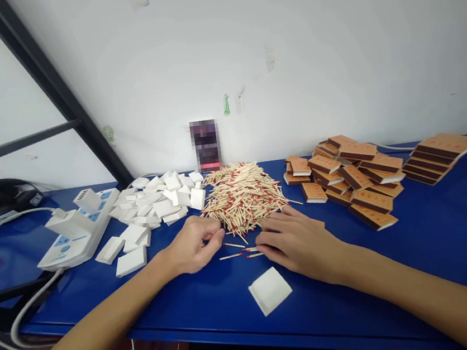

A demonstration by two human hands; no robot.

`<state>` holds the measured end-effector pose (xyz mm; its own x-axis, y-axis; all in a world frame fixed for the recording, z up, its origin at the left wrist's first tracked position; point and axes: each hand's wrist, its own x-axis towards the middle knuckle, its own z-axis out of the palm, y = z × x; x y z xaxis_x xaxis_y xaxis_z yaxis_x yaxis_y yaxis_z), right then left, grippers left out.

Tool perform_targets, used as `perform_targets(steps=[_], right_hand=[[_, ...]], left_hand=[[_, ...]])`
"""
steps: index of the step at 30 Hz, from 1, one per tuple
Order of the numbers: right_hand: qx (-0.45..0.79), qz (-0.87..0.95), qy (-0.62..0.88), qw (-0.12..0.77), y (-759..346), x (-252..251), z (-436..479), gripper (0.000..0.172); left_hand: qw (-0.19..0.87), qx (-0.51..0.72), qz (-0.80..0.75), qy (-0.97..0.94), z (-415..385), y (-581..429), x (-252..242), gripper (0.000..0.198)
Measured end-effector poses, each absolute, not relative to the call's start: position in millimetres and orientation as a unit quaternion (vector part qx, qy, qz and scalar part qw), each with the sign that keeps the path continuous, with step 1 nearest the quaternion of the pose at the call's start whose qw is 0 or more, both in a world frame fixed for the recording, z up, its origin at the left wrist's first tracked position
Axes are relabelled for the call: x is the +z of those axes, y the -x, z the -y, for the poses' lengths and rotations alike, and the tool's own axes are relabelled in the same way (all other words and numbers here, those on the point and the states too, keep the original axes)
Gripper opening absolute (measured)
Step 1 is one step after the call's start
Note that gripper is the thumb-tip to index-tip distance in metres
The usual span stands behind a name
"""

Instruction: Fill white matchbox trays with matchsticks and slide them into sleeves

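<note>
Gathering matches at the near edge of the match pile (242,196)

The left hand (193,246) rests against the pile's near-left edge, its grip pinched thumb to fingertips; whether it holds sticks I cannot tell. The right hand (295,238) lies flat at the near-right edge, fingers loosely spread beside a few loose matches (237,250). Lifting such thin sticks likely calls for a fine pinch. One white tray (271,290) sits nearer than the pile, more white trays (156,203) left of it, orange sleeves (351,175) right. The blue desk (454,228) meets a pale wall (287,51) behind the pile.
</note>
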<state>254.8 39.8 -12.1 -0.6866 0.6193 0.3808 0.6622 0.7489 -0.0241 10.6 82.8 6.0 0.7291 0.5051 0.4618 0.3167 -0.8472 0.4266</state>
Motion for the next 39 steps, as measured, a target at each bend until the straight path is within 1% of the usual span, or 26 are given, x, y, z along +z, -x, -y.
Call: perform_targets(steps=[4, 9, 15, 18, 21, 24, 30, 35, 39], right_hand=[[-0.049, 0.917, 0.34, 0.2, -258.6, -9.8, -39.6, 0.019], [-0.02, 0.924, 0.331, 0.192, -261.9, -8.2, -37.7, 0.019], [-0.042, 0.925, 0.316, 0.204, -259.5, -12.3, -37.3, 0.02], [-0.058, 0.926, 0.316, 0.199, -259.0, -14.0, -37.8, 0.022], [-0.066, 0.927, 0.313, 0.198, -259.2, -14.5, -38.0, 0.023], [-0.071, 0.927, 0.31, 0.199, -259.5, -14.7, -38.3, 0.023], [-0.066, 0.929, 0.311, 0.191, -258.6, -16.4, -37.2, 0.021], [-0.018, 0.926, 0.331, 0.182, -256.9, -17.2, -34.2, 0.017], [0.013, 0.921, 0.357, 0.154, -264.4, -12.4, -35.7, 0.015]], left_hand=[[0.167, 0.285, -0.215, -0.919, -83.9, -10.3, 2.6, 0.037], [0.129, 0.273, -0.217, -0.928, -92.2, -8.5, -1.3, 0.037], [0.031, 0.233, -0.256, -0.938, -97.1, -2.9, 15.6, 0.03], [0.015, 0.192, -0.259, -0.947, -94.2, -3.9, 18.0, 0.027], [0.016, 0.149, -0.241, -0.959, -91.3, -5.9, 14.5, 0.023], [0.028, 0.139, -0.235, -0.962, -89.4, -6.0, 12.9, 0.021], [0.083, 0.103, -0.252, -0.958, -85.4, -4.4, 18.6, 0.013], [0.103, 0.115, -0.237, -0.959, -83.6, -8.1, 17.4, 0.015], [0.09, 0.115, -0.227, -0.963, -82.5, -11.8, 13.9, 0.018]])
